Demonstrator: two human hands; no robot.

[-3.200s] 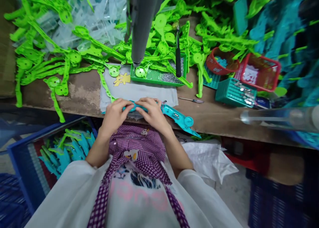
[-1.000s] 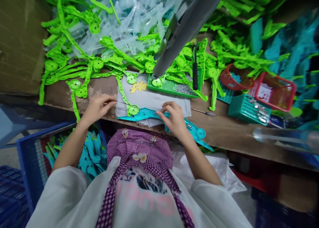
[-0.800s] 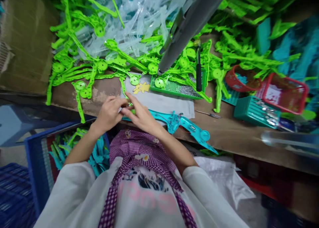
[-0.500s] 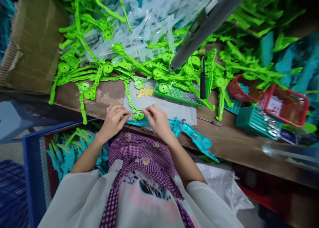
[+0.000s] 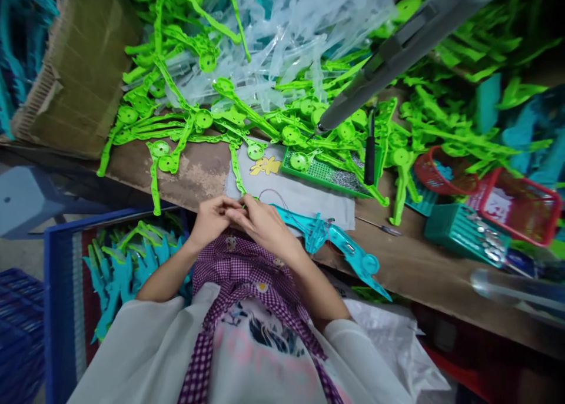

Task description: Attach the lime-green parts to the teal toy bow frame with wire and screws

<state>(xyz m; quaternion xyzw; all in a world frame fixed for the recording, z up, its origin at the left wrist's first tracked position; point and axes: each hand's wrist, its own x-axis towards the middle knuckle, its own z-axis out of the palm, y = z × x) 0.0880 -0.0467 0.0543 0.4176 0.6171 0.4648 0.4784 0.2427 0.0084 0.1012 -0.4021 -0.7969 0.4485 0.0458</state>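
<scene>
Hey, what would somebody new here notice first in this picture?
Probably the bright green parts strewn across the far side of the bench, around a heap of pale translucent pieces. Next, perhaps, the grey rod-shaped tool slanting down over the green parts from the upper right. Nearer, the left hand and right hand are close together at the bench's front edge, with a turquoise piece stretching off to the right.
</scene>
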